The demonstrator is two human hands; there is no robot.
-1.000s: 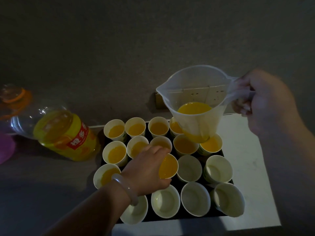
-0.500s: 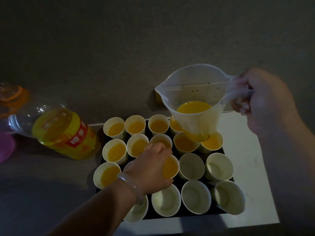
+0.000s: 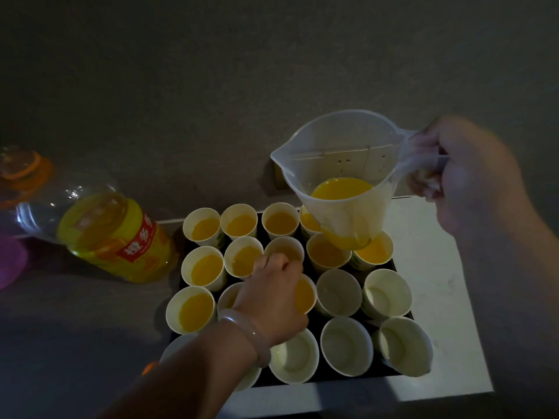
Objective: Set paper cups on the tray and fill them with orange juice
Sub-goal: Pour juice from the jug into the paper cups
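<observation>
Far out to the left of the left grip [image 3: 272,300], a big juice bottle [image 3: 115,237] stands on the surface [image 3: 438,297], well apart from the work. The left grip is wrapped around a filled cup [image 3: 305,295] in the middle of the black tray [image 3: 367,379], fingers curled round its wall near the rim. Thin paper like this is light and soft. It will likely buckle and slop juice if squeezed, so a loose hold low on the wall, only steadying it, looks safer than pinching at the lip.

Beyond and left of that grip sit more cups holding juice. Right of it and nearer the person stand the empty cups [image 3: 346,346], light enough to tip or slide at a nudge.

Further right and higher, the clear plastic jug [image 3: 341,176] hangs over the far right cups, juice pooled low in it. The right grip [image 3: 462,176] is closed round its handle. The jug looks stiff and not heavy at this fill, and the handle is the right place to hold it. A slow tilt of the spout, which points toward the left grip, should keep the stream narrow.
</observation>
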